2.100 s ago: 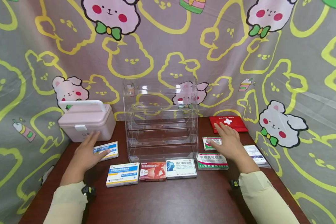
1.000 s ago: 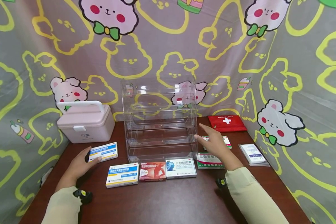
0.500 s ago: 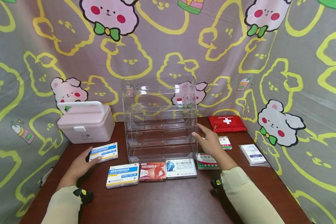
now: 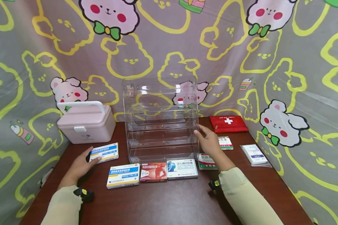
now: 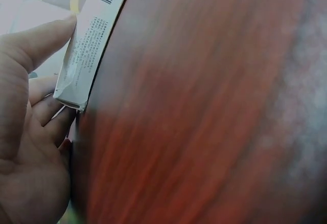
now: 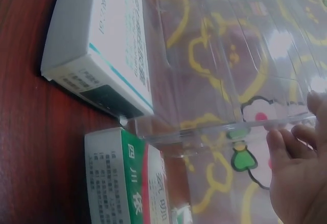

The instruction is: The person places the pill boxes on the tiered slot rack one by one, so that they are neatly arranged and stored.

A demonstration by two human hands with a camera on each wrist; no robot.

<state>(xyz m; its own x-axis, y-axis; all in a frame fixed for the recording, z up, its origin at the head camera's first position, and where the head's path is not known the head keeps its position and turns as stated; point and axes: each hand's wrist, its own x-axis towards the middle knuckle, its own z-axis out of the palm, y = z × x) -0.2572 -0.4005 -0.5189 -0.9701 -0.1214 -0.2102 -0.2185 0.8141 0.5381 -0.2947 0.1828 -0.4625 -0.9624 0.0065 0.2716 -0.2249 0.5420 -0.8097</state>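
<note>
Clear rack point(image 4: 162, 135) is standing far-centre on the red-brown table point(image 4: 180, 201), bunny-print cloth point(image 4: 163, 37) hanging behind; I'm watching the right hand point(image 4: 209, 143) pinching its right edge, fingers bent, the left hand point(image 4: 79, 165), half-curled, gripping a blue-and-white box point(image 4: 106, 152) at left.

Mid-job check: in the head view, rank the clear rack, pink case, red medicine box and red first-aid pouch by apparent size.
1. Clear rack
2. Pink case
Unranked: red first-aid pouch and red medicine box; they look alike, and the box is nearer.
</note>
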